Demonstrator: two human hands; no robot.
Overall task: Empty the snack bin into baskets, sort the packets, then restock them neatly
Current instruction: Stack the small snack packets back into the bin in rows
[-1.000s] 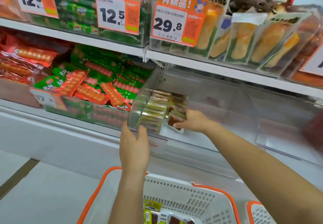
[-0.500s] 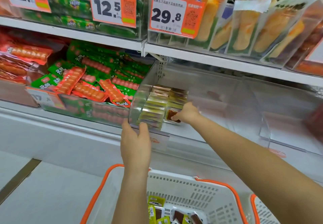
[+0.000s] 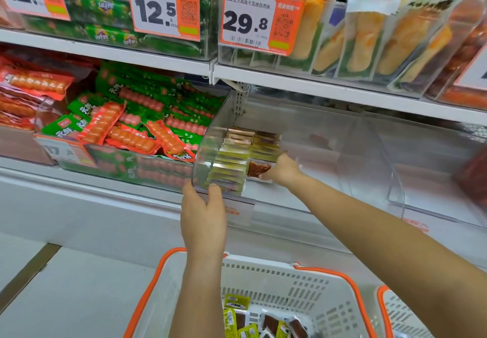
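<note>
A white metal shelf runs across the upper part of the view, and below it sits the clear plastic snack bin, the landmark for everything else. To the left of the bin lies a heap of green and red sausage packets in a neighbouring clear bin. Above the bin, on the shelf, stand upright clear pouches of yellow snacks, with an orange and white price tag reading 29.8 in front of them. Below the bin stands a white plastic basket with an orange rim, holding a few yellow and brown packets at its bottom; a second basket of the same kind shows just right of it at the frame edge.

Both bare forearms reach up from below toward the bin. The left hand is raised with its back to the camera, fingers straight and together, thumb apart, the fingertips touching the bin's front left corner. The right arm stretches diagonally into the bin from the lower right; the right hand has its fingers curled round a small clear packet of brown snack, held low near the bin's front. Just left of that packet, inside the bin's left part, stand neat rows of small yellow-green packets.
</note>
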